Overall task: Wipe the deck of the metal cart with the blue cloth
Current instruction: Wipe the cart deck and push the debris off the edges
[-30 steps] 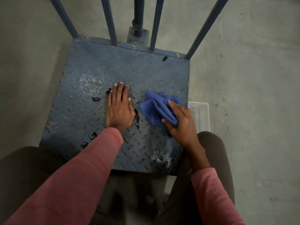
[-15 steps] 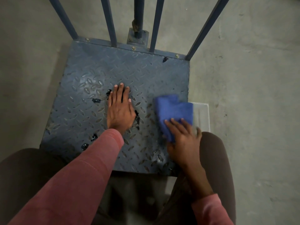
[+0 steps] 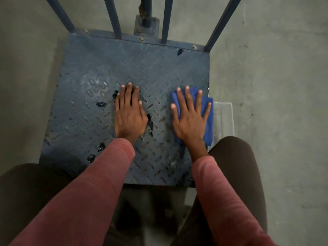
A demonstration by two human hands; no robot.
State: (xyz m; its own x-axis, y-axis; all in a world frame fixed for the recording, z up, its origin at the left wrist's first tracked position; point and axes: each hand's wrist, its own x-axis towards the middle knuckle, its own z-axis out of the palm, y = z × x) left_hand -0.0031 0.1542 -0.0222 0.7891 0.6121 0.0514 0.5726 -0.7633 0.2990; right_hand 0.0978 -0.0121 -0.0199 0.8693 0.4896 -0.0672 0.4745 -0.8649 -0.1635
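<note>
Change: my right hand (image 3: pixel 190 118) has dragged the blue cloth (image 3: pixel 208 108) from mid-deck to the right edge and now presses it flat, fingers spread.
Meaning: one stroke done, I judge; most of the deck (image 3: pixel 124 64) remains unwiped.
Brace: my left hand (image 3: pixel 129 118) stays flat mid-deck, fingers straight.
In the way: dark blobs (image 3: pixel 101 104) around my left hand and towards the near-left corner.
Beside: clear tray (image 3: pixel 224 118) just off the right edge.

Diamond-plate cart deck (image 3: pixel 106 71) stands on concrete floor (image 3: pixel 275 86). On deck: folded blue cloth (image 3: pixel 209 128) at right edge; dark blobs (image 3: pixel 101 104) scattered left, centre, far corner. Clear tray (image 3: pixel 223 118) on floor, just beside right edge.
</note>
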